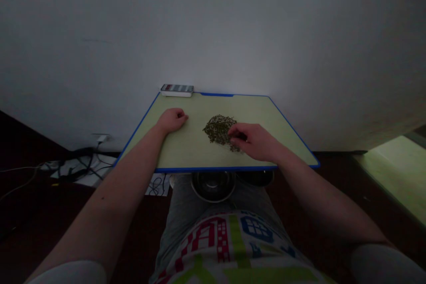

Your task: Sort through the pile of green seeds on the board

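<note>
On the pale yellow-green board point(196, 151) lies a loose pile of small dark green-brown grains or seeds point(218, 128), spread thin at its near right edge. My right hand point(251, 140) is at the right side of this pile, its thumb and fingers bent towards each other in a pinch over the grains. Whatever may be between those fingertips is too small to make out. Left of the pile and apart from it, my left hand point(172, 120) rests on the board, curled into a loose fist. The inside of that fist is hidden.
A white box-like object with a dark striped top point(177, 90) stands at the board's far left corner, against the wall point(219, 31). Two metal bowls, the left point(213, 186) and the right point(255, 178), sit below the near edge. Cables point(84, 162) lie at left.
</note>
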`<action>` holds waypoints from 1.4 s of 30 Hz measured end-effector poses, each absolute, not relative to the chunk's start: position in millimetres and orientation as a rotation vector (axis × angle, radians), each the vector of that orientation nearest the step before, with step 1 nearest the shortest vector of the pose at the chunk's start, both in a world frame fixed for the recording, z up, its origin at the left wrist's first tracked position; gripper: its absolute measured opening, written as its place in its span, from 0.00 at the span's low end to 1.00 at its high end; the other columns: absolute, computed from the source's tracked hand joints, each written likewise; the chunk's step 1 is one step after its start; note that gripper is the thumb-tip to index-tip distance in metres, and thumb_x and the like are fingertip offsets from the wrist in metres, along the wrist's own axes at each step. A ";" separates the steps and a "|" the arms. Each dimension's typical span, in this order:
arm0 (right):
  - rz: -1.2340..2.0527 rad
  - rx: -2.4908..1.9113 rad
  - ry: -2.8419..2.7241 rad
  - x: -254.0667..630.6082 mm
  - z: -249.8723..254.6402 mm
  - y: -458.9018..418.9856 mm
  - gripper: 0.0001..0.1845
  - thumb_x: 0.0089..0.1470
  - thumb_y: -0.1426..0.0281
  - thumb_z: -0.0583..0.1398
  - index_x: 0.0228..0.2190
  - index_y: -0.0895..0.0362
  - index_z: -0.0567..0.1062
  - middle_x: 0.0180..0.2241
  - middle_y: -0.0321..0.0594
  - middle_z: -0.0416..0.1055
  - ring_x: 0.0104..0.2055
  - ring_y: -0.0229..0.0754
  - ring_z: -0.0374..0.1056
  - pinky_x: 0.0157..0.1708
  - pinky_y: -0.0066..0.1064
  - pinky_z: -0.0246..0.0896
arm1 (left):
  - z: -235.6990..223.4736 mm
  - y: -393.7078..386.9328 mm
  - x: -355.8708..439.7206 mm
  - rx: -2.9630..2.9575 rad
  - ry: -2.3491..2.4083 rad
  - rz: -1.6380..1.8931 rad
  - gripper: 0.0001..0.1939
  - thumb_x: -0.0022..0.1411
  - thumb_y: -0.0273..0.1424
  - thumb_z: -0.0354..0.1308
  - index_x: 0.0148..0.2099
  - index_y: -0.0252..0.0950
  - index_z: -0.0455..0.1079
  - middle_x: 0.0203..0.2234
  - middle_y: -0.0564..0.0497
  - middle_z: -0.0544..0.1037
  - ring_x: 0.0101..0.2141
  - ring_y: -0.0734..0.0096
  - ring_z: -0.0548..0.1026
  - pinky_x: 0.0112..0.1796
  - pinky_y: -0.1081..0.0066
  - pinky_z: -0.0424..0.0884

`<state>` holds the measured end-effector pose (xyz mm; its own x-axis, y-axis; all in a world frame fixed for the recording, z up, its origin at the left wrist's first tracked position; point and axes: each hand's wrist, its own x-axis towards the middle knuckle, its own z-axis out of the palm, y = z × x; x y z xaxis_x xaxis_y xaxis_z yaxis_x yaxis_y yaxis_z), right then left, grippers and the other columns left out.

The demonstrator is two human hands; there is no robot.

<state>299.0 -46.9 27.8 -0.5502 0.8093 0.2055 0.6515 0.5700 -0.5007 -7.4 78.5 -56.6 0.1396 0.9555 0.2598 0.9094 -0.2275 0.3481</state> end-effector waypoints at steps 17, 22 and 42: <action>0.683 -1.574 -2.021 391.5 -38.6 -21.7 0.11 0.48 0.67 0.56 0.34 0.59 0.71 0.23 0.36 0.67 0.23 0.35 0.60 0.23 0.26 0.53 | -53.4 76.1 -5.5 2.278 1.892 0.631 0.18 0.53 0.44 0.48 0.28 0.35 0.70 0.22 0.49 0.73 0.25 0.69 0.66 0.28 0.70 0.59; 0.643 -1.568 -2.110 383.2 -40.3 -19.2 0.12 0.49 0.67 0.56 0.35 0.59 0.73 0.22 0.35 0.67 0.23 0.35 0.60 0.24 0.27 0.53 | -53.4 75.3 -5.1 2.273 1.901 0.632 0.18 0.54 0.44 0.48 0.28 0.35 0.70 0.23 0.49 0.73 0.25 0.69 0.67 0.28 0.70 0.60; 0.826 -1.488 -2.172 371.8 -40.9 -36.4 0.15 0.49 0.65 0.57 0.37 0.60 0.75 0.25 0.38 0.71 0.25 0.36 0.63 0.25 0.27 0.56 | -56.0 78.6 -7.7 2.262 1.887 0.650 0.18 0.54 0.44 0.48 0.28 0.35 0.70 0.21 0.49 0.72 0.24 0.69 0.66 0.27 0.69 0.59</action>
<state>371.8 -36.4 -40.9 -0.3673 0.9299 -0.0175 0.7065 0.2667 -0.6555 -7.7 78.6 -56.0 0.1279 0.9612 0.2443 0.9078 -0.2127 0.3615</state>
